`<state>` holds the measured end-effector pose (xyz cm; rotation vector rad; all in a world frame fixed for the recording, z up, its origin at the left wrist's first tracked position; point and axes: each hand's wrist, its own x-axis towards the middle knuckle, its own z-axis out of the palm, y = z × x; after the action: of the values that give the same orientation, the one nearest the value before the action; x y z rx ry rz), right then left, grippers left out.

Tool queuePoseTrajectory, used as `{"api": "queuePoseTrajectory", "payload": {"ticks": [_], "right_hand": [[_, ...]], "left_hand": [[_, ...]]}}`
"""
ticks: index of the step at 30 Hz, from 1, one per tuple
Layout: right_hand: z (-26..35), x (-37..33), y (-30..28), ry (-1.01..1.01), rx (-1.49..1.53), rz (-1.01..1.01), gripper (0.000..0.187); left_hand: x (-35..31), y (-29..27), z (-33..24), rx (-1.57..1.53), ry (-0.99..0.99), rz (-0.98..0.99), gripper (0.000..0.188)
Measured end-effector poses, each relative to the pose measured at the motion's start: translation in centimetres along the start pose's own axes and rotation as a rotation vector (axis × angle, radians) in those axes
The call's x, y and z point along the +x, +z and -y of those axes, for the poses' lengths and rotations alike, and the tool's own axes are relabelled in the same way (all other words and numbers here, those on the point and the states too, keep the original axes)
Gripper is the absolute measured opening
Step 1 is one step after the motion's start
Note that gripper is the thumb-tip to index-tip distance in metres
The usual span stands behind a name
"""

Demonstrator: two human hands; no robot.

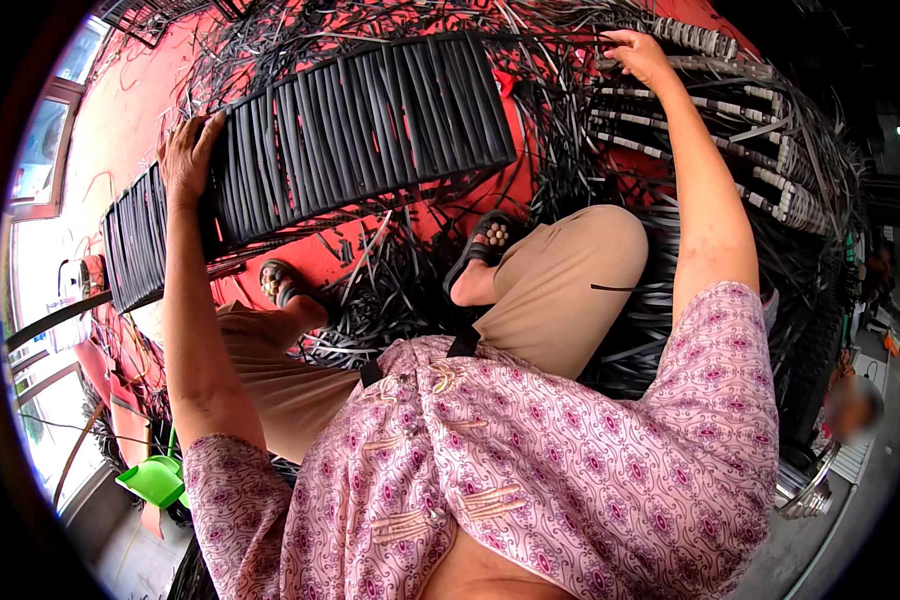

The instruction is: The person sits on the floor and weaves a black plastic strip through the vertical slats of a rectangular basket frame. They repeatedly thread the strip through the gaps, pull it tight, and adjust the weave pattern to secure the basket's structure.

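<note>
A long black panel point(360, 130), wound closely with flat dark strips over a frame, stretches in front of me from the left to the middle. It bends down at its left end. My left hand point(188, 160) grips the panel near that bend, its fingers over the far edge. Out to the far right, my right hand point(638, 57) pinches a thin black strip point(545, 38) between thumb and fingers. The strip runs from the panel's far right corner to that hand. Red shows through narrow gaps between the windings.
Loose black and grey strips point(390, 270) lie tangled over the red floor point(120, 130) and around my sandalled feet. Grey-white woven frames point(710, 110) are stacked at the right. A green dustpan point(155, 480) sits at the lower left, near a window point(40, 150). Another person point(854, 408) is at the far right.
</note>
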<state>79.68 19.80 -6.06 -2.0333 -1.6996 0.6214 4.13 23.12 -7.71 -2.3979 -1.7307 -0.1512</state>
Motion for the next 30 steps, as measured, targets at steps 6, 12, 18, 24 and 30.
{"api": "queuePoseTrajectory", "payload": {"ticks": [6,12,18,24,30], "right_hand": [[0.2,-0.5,0.0,-0.104,0.149,-0.069,0.035],[2.2,-5.9,-1.4,-0.156,0.396,-0.168,0.026],[8.5,-15.4,-4.6,-0.07,0.286,-0.002,0.032],[11.2,-25.5,-3.7,0.078,0.313,0.13,0.026],[12.8,-31.7,-1.3,0.241,0.453,0.276,0.025]], "left_hand": [[-0.1,0.0,-0.1,-0.048,0.003,-0.031,0.041],[-1.9,-1.6,-1.9,-0.114,0.058,-0.142,0.049],[-4.1,-3.2,-3.5,-0.189,-0.123,-0.128,0.05],[-5.6,-4.4,-4.9,-0.234,-0.154,-0.164,0.056],[-7.5,-5.3,-5.8,-0.221,-0.163,-0.184,0.055]]}}
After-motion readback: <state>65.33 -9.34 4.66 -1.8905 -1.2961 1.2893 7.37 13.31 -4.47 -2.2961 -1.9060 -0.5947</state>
